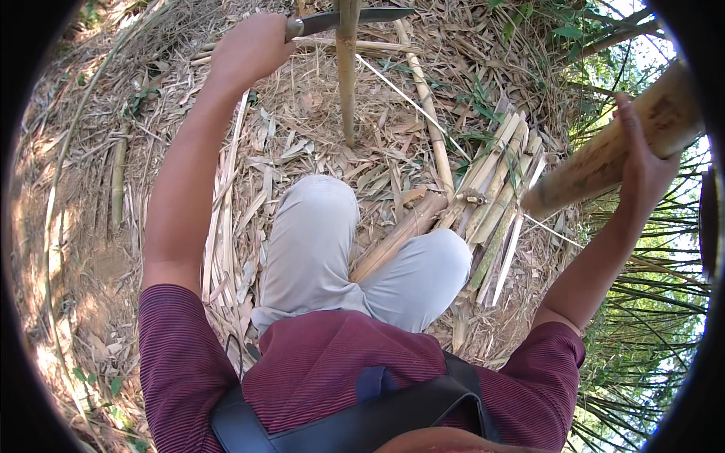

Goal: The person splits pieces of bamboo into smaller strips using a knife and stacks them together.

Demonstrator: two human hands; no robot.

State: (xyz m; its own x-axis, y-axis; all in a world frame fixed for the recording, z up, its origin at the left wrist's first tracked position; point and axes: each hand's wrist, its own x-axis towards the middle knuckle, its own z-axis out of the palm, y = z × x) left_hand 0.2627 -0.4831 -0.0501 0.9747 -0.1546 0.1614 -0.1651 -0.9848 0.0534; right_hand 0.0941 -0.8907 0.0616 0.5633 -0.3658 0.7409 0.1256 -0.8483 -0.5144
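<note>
My left hand [253, 49] is wrapped round the handle of a long knife [323, 23], arm stretched far forward. The dark blade lies crosswise at an upright bamboo pole [347, 83], which passes in front of its middle; whether it has cut in, I cannot tell. The pole's lower end meets the leaf-strewn ground, and its top runs out of view. Raised at the right, my right hand [646, 158] grips a thick, pale brown length of wood [596, 155], slanting and slightly blurred. My fingers partly disappear behind it.
A bundle of split bamboo strips [498, 189] lies right of my knees, beside a short log [404, 230]. A thin pole [429, 113] lies farther off. Long pale strips [220, 219] lie at my left. Green bamboo stems [642, 325] stand along the right.
</note>
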